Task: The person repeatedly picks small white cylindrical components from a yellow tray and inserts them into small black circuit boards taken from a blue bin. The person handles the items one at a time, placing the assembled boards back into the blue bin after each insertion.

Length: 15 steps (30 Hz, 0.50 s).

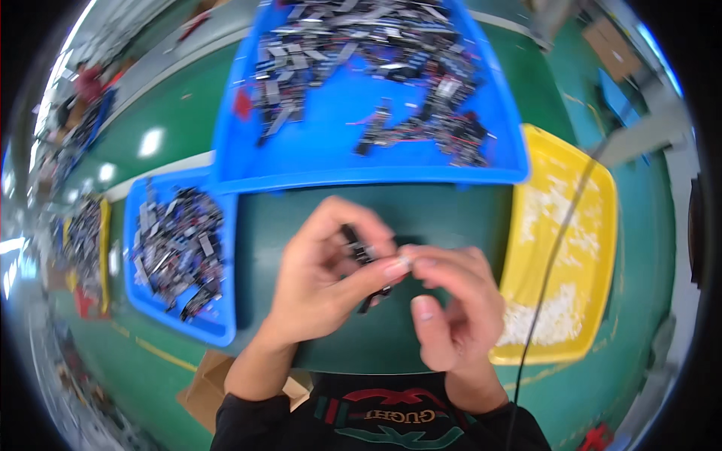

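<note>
Over the green table (316,218), both hands' grip pinches a small dark part (366,259).

Green table (391,338), two blue trays (331,161) (218,323), yellow tray (594,248)

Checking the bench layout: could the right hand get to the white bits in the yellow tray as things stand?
Probably yes: the yellow tray lies open-topped just beside the right hand, nothing between, though that hand is pinching a small dark part.

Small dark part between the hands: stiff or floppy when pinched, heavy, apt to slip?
The small dark part looks rigid: it keeps a straight line between the left hand and right hand. Probably light, since fingertips alone carry it. Being narrow, it may twist or slip from a loose pinch. Its material is too blurred to tell.
</note>
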### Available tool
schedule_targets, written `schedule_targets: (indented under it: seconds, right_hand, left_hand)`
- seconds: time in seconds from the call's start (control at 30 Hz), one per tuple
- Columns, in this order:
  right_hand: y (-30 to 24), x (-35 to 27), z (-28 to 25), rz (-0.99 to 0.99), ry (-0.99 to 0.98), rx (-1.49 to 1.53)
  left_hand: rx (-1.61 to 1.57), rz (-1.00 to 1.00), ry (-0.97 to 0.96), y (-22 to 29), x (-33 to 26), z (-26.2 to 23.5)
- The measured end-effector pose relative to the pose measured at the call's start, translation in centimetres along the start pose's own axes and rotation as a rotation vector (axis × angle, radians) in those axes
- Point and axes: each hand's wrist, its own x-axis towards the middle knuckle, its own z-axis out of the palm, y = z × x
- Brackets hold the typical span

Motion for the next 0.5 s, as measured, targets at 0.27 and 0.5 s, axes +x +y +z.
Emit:
schedule_targets:
  seconds: [0.27, 0.5]
  right_hand:
    - [-4.8, -1.7, -5.6, 0.193, -0.268, -0.499]
    - [0.5, -4.6, -10.0, 0.417, -0.299, -0.985]
  left_hand:
    - [0.913, 0.188, 0.589, 5.8, -3.8, -7.5]
    - [1.762, -0.05, 0.522, 10.9, -4.5, -16.9]
